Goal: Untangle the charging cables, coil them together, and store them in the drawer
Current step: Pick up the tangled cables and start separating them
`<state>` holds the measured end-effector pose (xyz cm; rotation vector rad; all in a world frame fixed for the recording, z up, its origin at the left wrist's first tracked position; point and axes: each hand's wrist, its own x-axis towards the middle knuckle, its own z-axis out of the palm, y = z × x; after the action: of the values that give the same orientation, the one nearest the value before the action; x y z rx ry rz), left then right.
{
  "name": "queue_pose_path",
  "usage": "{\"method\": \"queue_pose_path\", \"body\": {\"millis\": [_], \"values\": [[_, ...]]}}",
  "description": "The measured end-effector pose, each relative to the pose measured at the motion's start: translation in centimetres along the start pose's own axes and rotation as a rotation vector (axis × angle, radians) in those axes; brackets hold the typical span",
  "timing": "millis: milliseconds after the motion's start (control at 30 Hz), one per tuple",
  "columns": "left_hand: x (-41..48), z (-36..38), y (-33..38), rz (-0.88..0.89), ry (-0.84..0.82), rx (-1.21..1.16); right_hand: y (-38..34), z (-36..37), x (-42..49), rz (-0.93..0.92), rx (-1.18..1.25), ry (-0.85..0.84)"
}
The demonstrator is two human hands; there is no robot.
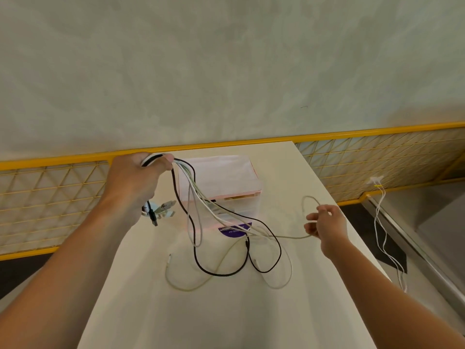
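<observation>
My left hand (137, 176) is raised above the white table (226, 311) and grips a bunch of black and white charging cables (198, 197). Their loops hang down onto the table in front of the translucent drawer unit (221, 182). A black plug (153, 215) dangles below that hand. My right hand (324, 224) is lower and to the right, pinching a loop of a pale grey cable (305, 200) that runs back toward the bunch. A black loop (221, 273) and a white loop (186, 288) lie on the tabletop.
The drawer unit stands at the far middle of the table, with a purple label (235, 229) at its base. A small metal clip-like object (164, 209) lies left of it. A yellow mesh fence (377, 157) runs behind. White cables (382, 235) hang at right, off the table.
</observation>
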<state>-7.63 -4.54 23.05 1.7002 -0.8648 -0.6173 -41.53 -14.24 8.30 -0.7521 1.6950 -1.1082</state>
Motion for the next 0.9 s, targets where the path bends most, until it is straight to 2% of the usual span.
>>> {"method": "queue_pose_path", "body": {"millis": [233,333,433,567,633,733,800,900], "values": [[0.1,-0.2,0.7,0.047,-0.004,-0.068,5.3,-1.5,0.6,0.037,-0.609,0.001],[0.1,0.0,0.9,0.057,-0.016,-0.083,4.9,-0.9,-0.4,-0.064,-0.800,0.033],[-0.1,0.5,1.3,0.065,-0.024,-0.099,3.3,0.7,-1.8,-0.209,-0.742,-0.028],[-0.1,1.0,2.1,0.077,-0.034,-0.135,1.3,3.8,-4.9,-0.078,-0.721,-0.498],[0.0,1.0,2.6,0.085,-0.042,-0.150,1.6,5.6,-6.0,-0.011,-0.756,-0.635],[0.0,0.8,3.3,0.094,-0.042,-0.173,3.8,8.2,-6.3,0.110,-0.648,-0.541],[0.0,0.7,3.8,0.103,-0.045,-0.190,5.1,9.5,-6.3,0.212,-0.496,-0.447],[0.0,0.4,4.5,0.113,-0.053,-0.210,5.8,10.8,-6.5,0.418,-0.203,-0.422]]}}
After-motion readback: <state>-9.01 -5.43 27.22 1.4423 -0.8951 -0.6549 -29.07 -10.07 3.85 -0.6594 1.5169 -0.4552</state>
